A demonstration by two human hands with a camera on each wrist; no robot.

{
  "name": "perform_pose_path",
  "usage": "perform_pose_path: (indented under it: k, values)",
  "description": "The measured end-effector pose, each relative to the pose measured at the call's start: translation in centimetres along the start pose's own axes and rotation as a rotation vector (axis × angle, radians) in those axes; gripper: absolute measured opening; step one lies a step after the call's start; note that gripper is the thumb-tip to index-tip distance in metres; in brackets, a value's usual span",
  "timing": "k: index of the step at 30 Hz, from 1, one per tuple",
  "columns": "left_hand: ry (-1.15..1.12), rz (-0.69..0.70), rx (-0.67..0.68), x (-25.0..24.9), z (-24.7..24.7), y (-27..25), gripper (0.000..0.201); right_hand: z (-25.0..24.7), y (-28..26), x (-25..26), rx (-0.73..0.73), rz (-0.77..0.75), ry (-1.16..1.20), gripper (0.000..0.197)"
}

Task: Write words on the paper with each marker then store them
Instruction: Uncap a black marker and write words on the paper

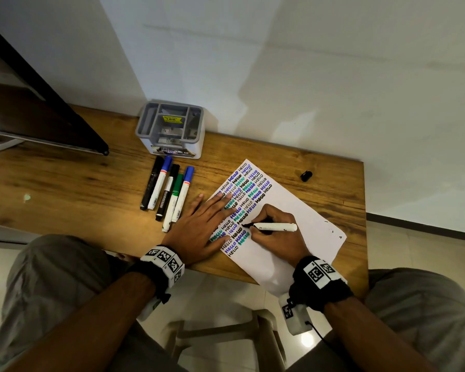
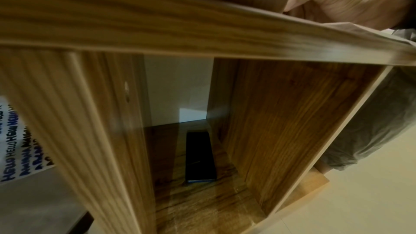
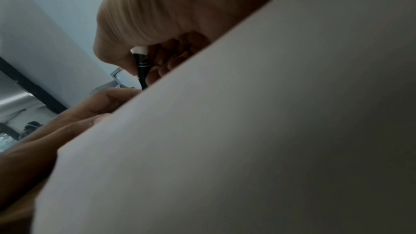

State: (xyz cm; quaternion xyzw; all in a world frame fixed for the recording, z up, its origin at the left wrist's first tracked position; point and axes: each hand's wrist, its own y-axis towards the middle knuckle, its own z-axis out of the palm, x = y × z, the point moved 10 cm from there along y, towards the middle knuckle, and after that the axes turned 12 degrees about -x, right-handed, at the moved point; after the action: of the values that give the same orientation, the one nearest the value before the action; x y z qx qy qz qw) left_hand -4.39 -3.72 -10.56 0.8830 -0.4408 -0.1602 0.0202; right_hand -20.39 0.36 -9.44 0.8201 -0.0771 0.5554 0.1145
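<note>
I was in the writing step. My right hand (image 1: 277,232) pinched a white marker (image 1: 275,226) with its black tip down on the paper (image 1: 301,210), at the end of the latest row of words. The fingers were curled round the barrel near the tip. My left hand (image 1: 199,226) lay flat, fingers straight and spread, pressing the left part of the sheet so it would not slide.

I judged the next move to be finishing this word, then lifting the tip clear. After that the marker wants its cap (image 1: 306,175), which lay on the desk (image 1: 65,178) well apart from the sheet, near the far right edge. Reaching it would mean taking the left hand off the paper or crossing over with the right.

The paper lay at a slant on the right part of the desk, its near corner hanging over the edge. Its left part was crowded with "HELLO" in black, blue, purple and green; the right part was blank.

Five capped markers (image 1: 169,191) lay side by side to the left of the sheet. The grey organiser (image 1: 169,127) stood beyond them against the wall. None of the markers was stored, as far as I could see.
</note>
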Motion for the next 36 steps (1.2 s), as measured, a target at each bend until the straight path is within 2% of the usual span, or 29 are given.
perform_pose_path:
  k: [14, 19, 36]
  values:
    - [0.047, 0.062, -0.001, -0.4, 0.1, -0.2, 0.056, -0.3, 0.1, 0.1, -0.025, 0.009, 0.015, 0.015]
    - [0.051, 0.060, 0.004, -0.4, 0.2, -0.1, 0.055, -0.9, 0.2, -0.3, -0.066, 0.035, 0.001, 0.014]
    - [0.048, 0.050, 0.013, -0.4, 0.1, -0.1, 0.056, -0.9, 0.2, -0.2, -0.054, 0.038, -0.005, 0.014]
